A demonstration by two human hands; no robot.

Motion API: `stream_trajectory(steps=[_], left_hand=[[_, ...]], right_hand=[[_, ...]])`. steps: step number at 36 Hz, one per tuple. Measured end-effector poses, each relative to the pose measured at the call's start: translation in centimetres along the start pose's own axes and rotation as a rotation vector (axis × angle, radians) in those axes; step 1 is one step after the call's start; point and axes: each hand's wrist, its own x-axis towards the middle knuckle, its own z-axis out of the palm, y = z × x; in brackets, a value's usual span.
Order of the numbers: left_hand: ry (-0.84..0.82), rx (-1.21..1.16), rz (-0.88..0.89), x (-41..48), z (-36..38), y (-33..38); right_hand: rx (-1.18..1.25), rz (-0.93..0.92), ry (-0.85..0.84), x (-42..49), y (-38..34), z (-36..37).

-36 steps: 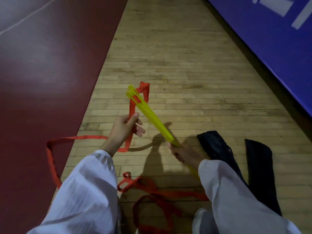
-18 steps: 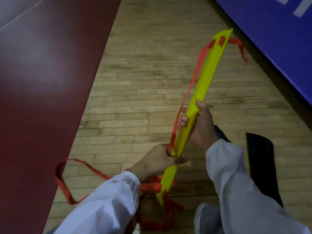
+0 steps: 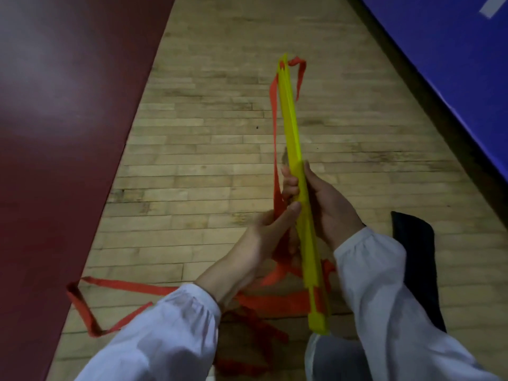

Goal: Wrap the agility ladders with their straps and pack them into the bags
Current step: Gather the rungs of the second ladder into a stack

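The bundle of flat yellow plastic ladder rungs (image 3: 291, 127) stands nearly upright above the wooden plank floor (image 3: 206, 147). The right hand (image 3: 327, 204) has its grip wrapped round the bundle's middle. Just below, the left hand (image 3: 264, 232) pinches the red fabric strap (image 3: 275, 133), thumb against the rungs. A black fabric bag (image 3: 415, 251) lies on the floor to the right.

rungs (image 3: 292, 133): smooth yellow plastic | strap (image 3: 115, 284): red cloth | floor (image 3: 209, 149): worn wood

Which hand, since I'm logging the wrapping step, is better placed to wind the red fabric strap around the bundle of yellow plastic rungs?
Probably the left hand: it holds the red fabric strap, while the right hand grips the bundle of yellow plastic rungs.
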Motion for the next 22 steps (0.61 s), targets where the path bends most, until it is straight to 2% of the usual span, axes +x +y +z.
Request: stream_trajectory(steps=[3, 9, 11, 15, 20, 22], left_hand=[[-0.071, -0.14, -0.127, -0.2, 0.2, -0.3], [-0.292, -0.142, -0.315, -0.1, -0.9, -1.0], [-0.332, -0.041, -0.367, -0.2, -0.8, -1.3], [-0.317, 0.065, -0.343, -0.3, -0.6, -1.5], [-0.511, 0.063, -0.444, -0.4, -1.7, 0.4], [-0.517, 0.053, -0.411, -0.3, -1.7, 0.8]], right_hand=[[-0.03, 0.022, 0.022, 0.6, -0.3, -0.7], [-0.034, 0.047, 0.041, 1.1, -0.3, -1.3], [-0.018, 0.036, 0.048, 1.2, -0.4, -1.4], [-0.006, 0.034, 0.047, 1.1, -0.7, -1.7], [-0.041, 0.021, 0.036, 1.0, -1.0, -2.0], [-0.045, 0.005, 0.023, 0.9, -1.1, -2.1]])
